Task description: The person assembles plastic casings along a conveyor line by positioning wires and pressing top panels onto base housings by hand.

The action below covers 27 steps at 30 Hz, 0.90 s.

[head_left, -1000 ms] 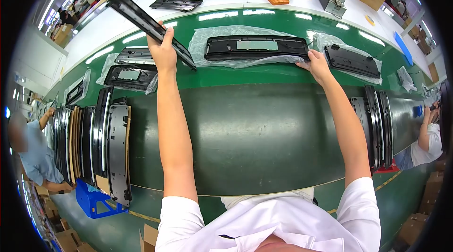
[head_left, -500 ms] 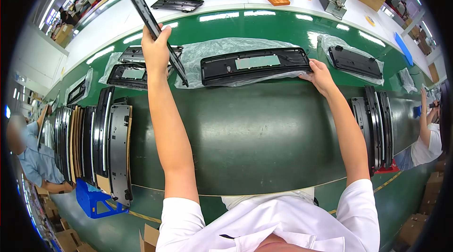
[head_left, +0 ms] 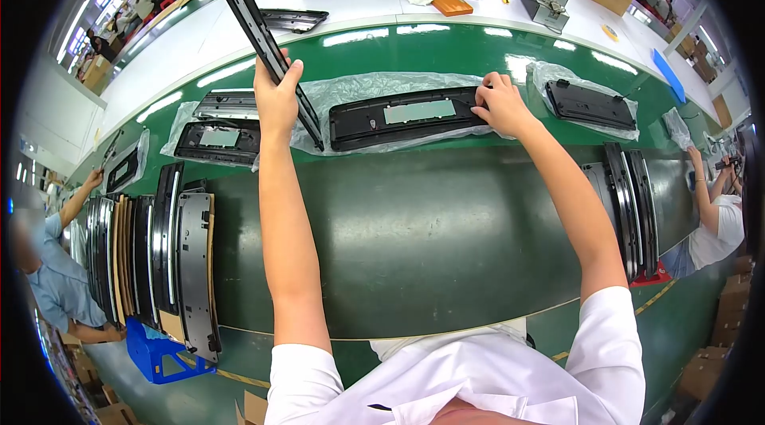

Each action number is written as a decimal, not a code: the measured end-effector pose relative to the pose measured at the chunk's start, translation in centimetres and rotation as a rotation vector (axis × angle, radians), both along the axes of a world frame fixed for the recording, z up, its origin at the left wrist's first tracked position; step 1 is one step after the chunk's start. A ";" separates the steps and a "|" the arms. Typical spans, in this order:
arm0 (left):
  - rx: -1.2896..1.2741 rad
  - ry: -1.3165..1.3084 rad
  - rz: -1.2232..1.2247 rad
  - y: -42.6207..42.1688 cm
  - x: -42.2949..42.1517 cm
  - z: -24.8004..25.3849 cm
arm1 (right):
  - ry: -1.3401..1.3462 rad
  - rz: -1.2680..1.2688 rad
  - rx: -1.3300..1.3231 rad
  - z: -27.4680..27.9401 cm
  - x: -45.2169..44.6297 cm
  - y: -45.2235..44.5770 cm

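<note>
My left hand point(head_left: 276, 102) grips a long, narrow black panel point(head_left: 253, 25) near its middle and holds it up on a slant, edge towards me. The lower end of that panel comes down beside a black panel housing point(head_left: 358, 126) with a pale green rectangle point(head_left: 418, 111). This housing lies on a clear plastic bag point(head_left: 343, 88). Over its right end is my right hand point(head_left: 502, 109), thumb and fingers drawn together. Whatever is between those fingertips is hidden.
On the left, black frames point(head_left: 215, 141) lie on plastic; another black panel point(head_left: 590, 104) lies at right. Stacked panels stand upright at left point(head_left: 195, 266) and right point(head_left: 624, 210). A grey metal device point(head_left: 544, 7) sits across the green belt. Co-workers flank both sides.
My right hand has gone from holding the housing's right edge to above its right end, fingers together. My left hand still holds the narrow panel, now slightly turned. The left co-worker's arm reaches farther out.
</note>
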<state>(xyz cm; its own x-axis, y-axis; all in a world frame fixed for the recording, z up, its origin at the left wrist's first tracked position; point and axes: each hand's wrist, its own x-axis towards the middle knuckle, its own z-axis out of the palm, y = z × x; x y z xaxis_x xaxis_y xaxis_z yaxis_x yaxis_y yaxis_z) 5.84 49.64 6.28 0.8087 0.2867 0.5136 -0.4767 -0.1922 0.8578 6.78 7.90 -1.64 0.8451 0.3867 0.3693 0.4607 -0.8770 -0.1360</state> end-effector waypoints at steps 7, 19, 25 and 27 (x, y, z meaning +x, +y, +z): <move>-0.026 0.007 -0.024 0.2 0.1 -0.5 | 0.354 -0.095 -0.109 3.5 4.2 -0.2; 0.094 0.006 -0.100 -0.7 -0.5 -0.4 | 0.725 -0.078 -0.088 6.2 7.3 -0.5; 0.182 0.101 -0.329 -1.4 -0.3 -2.0 | 1.098 0.266 0.922 5.2 4.6 -8.1; 0.213 0.069 -0.345 -2.4 -0.4 -2.6 | 0.910 0.375 1.382 4.4 1.6 -5.9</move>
<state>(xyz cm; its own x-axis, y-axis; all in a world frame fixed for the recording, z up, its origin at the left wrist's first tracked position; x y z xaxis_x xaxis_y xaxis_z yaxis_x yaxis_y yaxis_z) 5.47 47.25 3.65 0.8733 -0.1141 0.4737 -0.4872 -0.2083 0.8481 8.41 1.99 2.72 0.9018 0.4280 0.0600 -0.0524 0.2459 -0.9679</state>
